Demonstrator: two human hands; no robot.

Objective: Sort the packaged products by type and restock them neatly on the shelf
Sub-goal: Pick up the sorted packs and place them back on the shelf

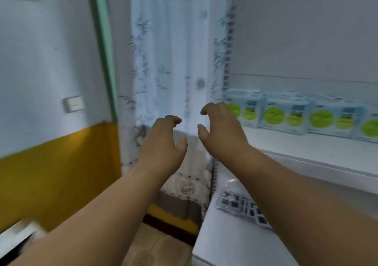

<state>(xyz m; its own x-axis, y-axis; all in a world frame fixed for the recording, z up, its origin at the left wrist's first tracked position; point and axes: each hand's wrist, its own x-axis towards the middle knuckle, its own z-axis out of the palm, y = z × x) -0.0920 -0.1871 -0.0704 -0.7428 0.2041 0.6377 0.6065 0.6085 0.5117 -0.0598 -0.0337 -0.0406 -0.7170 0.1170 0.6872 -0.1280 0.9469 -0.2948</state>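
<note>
Standing upright in a row, pale-blue packets [282, 115] show green circles; fingers [212, 110] loosely curled, empty.

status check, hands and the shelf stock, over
Left hand and right hand both empty, fingers loosely curled. Green-label packs lined on upper shelf. Dark-printed pack below. Nothing blocking.

So the shelf unit [306, 155] sits on the right, with a row of packs [286, 114] lined up side by side along the back of its upper board. One level down, a flat packet [243, 206] lies near the left edge. Left of the shelf hangs a curtain [171, 61], then a wall with a switch [73, 103]. Both hands, left hand [163, 141] and right hand [221, 128], hang in front of the curtain, side by side, apart.
</note>
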